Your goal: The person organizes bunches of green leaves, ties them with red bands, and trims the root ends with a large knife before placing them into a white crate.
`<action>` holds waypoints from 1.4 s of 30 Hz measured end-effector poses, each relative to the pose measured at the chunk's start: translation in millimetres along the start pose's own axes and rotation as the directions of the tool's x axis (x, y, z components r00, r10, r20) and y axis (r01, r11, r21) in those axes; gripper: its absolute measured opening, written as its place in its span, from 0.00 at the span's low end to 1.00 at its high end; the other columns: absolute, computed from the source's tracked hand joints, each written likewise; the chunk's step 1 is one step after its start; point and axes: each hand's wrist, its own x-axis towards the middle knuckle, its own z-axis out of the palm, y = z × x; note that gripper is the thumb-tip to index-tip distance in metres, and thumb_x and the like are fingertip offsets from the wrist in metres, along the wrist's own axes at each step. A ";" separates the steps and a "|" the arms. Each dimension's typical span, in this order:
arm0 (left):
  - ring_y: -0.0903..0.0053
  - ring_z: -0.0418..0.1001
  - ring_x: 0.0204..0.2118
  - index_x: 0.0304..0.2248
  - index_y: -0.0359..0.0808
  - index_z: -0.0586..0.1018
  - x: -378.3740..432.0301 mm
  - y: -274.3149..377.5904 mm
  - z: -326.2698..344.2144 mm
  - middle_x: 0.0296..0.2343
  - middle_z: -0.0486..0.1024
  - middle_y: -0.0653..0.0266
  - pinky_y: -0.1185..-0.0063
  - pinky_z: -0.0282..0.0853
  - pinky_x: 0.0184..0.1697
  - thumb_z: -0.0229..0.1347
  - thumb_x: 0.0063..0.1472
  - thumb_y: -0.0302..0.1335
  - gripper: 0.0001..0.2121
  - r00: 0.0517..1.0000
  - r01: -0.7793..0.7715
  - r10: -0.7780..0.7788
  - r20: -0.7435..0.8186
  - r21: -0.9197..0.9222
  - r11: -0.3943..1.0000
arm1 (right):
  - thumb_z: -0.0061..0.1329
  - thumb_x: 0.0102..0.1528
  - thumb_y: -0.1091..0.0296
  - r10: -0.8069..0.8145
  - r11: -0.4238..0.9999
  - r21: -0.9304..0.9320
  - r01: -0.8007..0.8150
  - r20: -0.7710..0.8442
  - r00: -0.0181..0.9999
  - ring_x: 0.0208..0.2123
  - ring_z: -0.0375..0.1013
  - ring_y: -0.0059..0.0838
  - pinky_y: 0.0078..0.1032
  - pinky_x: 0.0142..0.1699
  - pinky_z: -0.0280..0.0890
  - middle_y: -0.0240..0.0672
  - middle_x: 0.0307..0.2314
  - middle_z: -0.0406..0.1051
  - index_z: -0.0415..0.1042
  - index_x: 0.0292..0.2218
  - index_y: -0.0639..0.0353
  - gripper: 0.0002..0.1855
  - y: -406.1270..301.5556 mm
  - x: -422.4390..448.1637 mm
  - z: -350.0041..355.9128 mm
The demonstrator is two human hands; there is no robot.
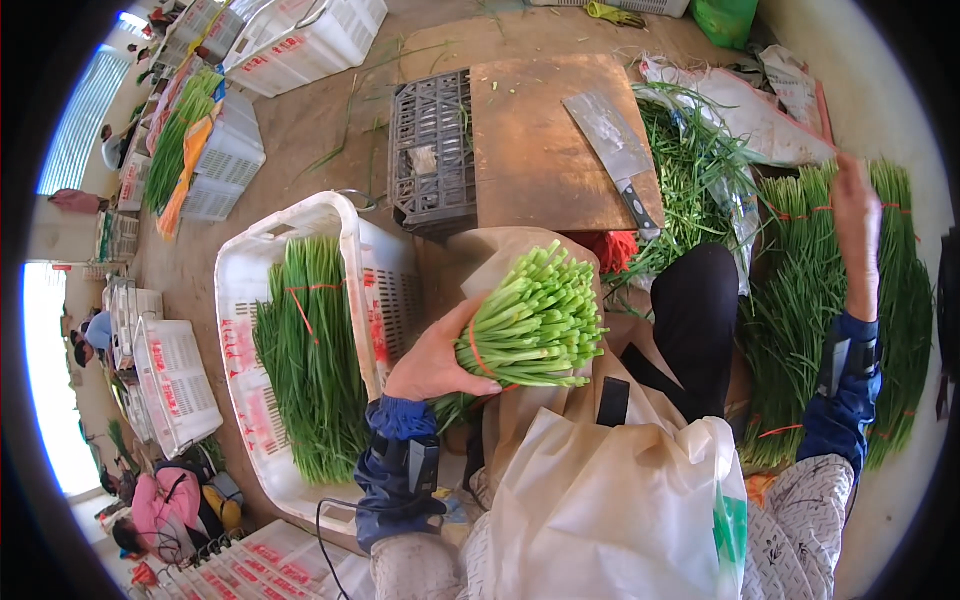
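Observation:
My left hand (pixel 433 358) grips a thick bundle of garlic chives (pixel 536 322), bound with an orange-red band. Its pale cut ends face up over my lap. At the right, my right hand (pixel 857 206) is blurred above the far end of several banded chive bundles (pixel 791 300) by the wall; whether it grasps anything is unclear. Before me, a cleaver (pixel 611 142) with a black handle lies on a wooden cutting board (pixel 540 142). Left of my left hand, a white plastic crate (pixel 350 255) holds banded chives (pixel 315 360).
A black plastic crate (pixel 431 142) adjoins the board. Loose trimmings (pixel 690 180) and red ties (pixel 611 251) lie around it. White crates (pixel 304 41) stand on the floor at left, near a person in pink (pixel 165 506). A yellow glove (pixel 615 13) lies at the top.

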 end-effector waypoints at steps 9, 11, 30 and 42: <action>0.59 0.68 0.51 0.55 0.33 0.65 2.3 2.1 2.4 0.46 0.71 0.51 0.71 0.60 0.55 0.68 0.34 0.36 0.45 0.997 -0.056 0.066 -0.030 0.275 0.960 | 0.57 0.43 0.76 -0.672 0.422 0.836 0.351 0.029 0.740 0.34 0.71 0.40 0.31 0.39 0.68 0.41 0.34 0.70 0.73 0.42 0.63 0.21 -276.0 -74.9 -15.7; 0.58 0.68 0.51 0.55 0.33 0.65 -1.8 8.5 1.2 0.45 0.71 0.51 0.71 0.60 0.55 0.68 0.34 0.36 0.46 0.997 -0.046 0.062 -0.045 0.295 0.954 | 0.58 0.41 0.74 -0.779 0.368 0.772 0.518 -0.047 0.625 0.33 0.71 0.39 0.32 0.36 0.67 0.38 0.30 0.69 0.74 0.38 0.62 0.19 -295.0 -75.8 -8.5; 0.54 0.70 0.47 0.54 0.33 0.66 2.5 7.2 4.8 0.44 0.73 0.50 0.69 0.64 0.51 0.67 0.34 0.36 0.43 0.987 -0.136 0.156 -0.042 0.298 0.945 | 0.45 0.59 0.69 0.129 0.875 0.478 -0.084 -0.061 0.990 0.26 0.68 0.22 0.18 0.36 0.64 0.31 0.23 0.72 0.73 0.40 0.62 0.10 -43.9 9.3 22.2; 0.56 0.68 0.51 0.55 0.34 0.65 2.4 3.2 5.7 0.46 0.71 0.49 0.70 0.61 0.55 0.68 0.33 0.35 0.46 0.994 -0.074 0.095 -0.053 0.309 0.948 | 0.51 0.50 0.79 -0.294 0.623 0.781 -0.031 0.271 0.917 0.26 0.72 0.34 0.24 0.32 0.66 0.40 0.24 0.72 0.74 0.33 0.65 0.06 -230.8 -74.8 5.8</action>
